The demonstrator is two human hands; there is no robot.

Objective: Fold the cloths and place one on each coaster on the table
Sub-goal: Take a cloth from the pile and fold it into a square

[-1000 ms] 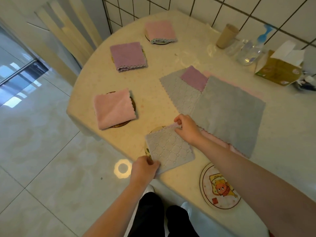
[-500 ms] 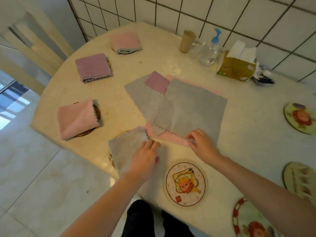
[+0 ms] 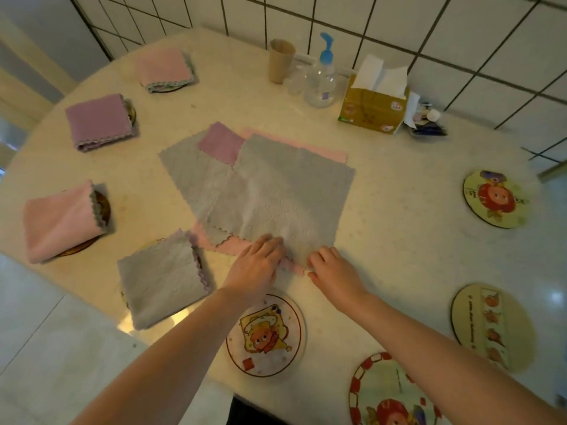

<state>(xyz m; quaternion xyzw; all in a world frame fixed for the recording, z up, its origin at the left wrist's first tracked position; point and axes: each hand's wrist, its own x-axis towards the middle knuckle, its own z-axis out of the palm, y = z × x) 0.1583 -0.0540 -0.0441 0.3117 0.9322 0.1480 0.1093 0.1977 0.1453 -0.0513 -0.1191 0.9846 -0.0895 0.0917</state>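
A pile of unfolded cloths lies mid-table, a grey cloth [image 3: 285,185] on top, pink and purple ones under it. My left hand [image 3: 256,265] rests flat on the pile's near edge. My right hand [image 3: 333,269] pinches the near corner of the grey cloth. A folded grey cloth [image 3: 161,279] sits on a coaster at the near left edge. Folded cloths also cover three coasters on the left: pink [image 3: 59,222], purple [image 3: 98,121], pink [image 3: 164,69]. Bare coasters lie near me [image 3: 266,334], [image 3: 391,394] and at right [image 3: 491,326], [image 3: 495,197].
Against the tiled wall stand a paper cup [image 3: 280,59], a pump bottle [image 3: 322,78], a tissue box [image 3: 372,107] and some small items [image 3: 428,122]. The round table's edge [image 3: 101,302] curves along the left, with floor below.
My left hand let go of the folded grey cloth, now on its coaster, and moved right to the pile. My right hand stayed at the grey cloth's near corner. The view shifted right.
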